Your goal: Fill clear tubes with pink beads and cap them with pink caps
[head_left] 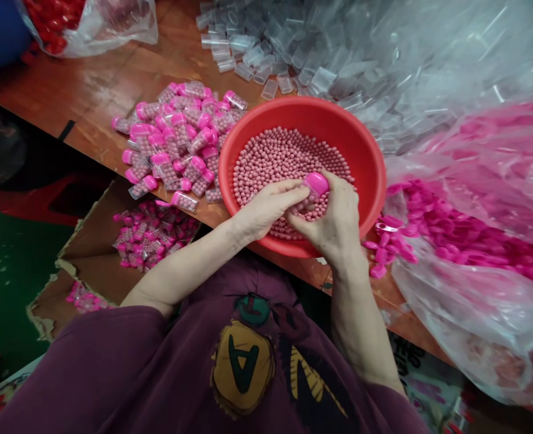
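Over a red bowl (375, 157) of small pink balls (289, 150), both of my hands close on a clear little bottle with a bright pink cap (316, 182). My left hand (271, 202) has its thumb against the cap's left side. Fingers of my right hand (336, 217) wrap the bottle from the right, hiding part of its body. Pink balls show through the clear wall beneath the cap. To the left of the bowl lies a heap of filled, pink-capped bottles (176, 138).
Clear empty bottles (284, 81) are piled behind the bowl. Loose pink caps (386, 244) spill from a plastic bag (465, 301) at right. Below the table's edge, a cardboard box (94, 241) holds more filled bottles (153, 232). A bag of red pieces (56, 24) lies at the far left.
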{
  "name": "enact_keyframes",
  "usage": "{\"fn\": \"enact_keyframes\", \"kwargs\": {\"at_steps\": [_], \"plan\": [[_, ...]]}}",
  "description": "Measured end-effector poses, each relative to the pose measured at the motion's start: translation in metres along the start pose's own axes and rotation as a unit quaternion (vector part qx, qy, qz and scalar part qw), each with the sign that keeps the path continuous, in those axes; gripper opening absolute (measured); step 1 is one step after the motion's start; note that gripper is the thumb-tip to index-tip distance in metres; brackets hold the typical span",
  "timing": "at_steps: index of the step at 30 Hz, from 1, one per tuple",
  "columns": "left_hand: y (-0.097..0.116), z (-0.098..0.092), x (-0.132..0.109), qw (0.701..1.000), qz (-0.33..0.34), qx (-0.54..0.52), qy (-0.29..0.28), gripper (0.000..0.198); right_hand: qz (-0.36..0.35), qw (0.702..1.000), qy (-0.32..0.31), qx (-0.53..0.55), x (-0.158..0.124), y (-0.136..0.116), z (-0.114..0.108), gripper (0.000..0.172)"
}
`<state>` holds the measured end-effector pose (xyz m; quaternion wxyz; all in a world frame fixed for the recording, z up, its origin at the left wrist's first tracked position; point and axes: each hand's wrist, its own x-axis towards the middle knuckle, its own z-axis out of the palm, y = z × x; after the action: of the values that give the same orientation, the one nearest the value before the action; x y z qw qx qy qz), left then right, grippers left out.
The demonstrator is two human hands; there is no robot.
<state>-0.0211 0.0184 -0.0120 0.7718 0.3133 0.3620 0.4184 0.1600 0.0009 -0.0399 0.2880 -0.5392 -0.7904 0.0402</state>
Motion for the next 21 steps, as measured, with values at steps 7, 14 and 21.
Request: {"fn": "enact_keyframes", "kwargs": {"at_steps": [7, 14, 21], "plan": [[-0.018, 0.002, -0.001, 0.941, 0.156, 0.291, 0.081, 0.046, 0.014, 0.993, 0.009, -0.118, 0.002, -0.008, -0.004, 0.044], [-0.020, -0.008, 0.005, 0.970, 0.121, 0.208, -0.022, 0.036, -0.035, 0.999, 0.004, -0.040, -0.001, 0.003, 0.000, 0.082], [-0.013, -0.008, -0.002, 0.986, 0.083, 0.115, -0.089, 0.053, -0.034, 0.998, 0.033, -0.036, -0.004, 0.003, 0.003, 0.090]]}}
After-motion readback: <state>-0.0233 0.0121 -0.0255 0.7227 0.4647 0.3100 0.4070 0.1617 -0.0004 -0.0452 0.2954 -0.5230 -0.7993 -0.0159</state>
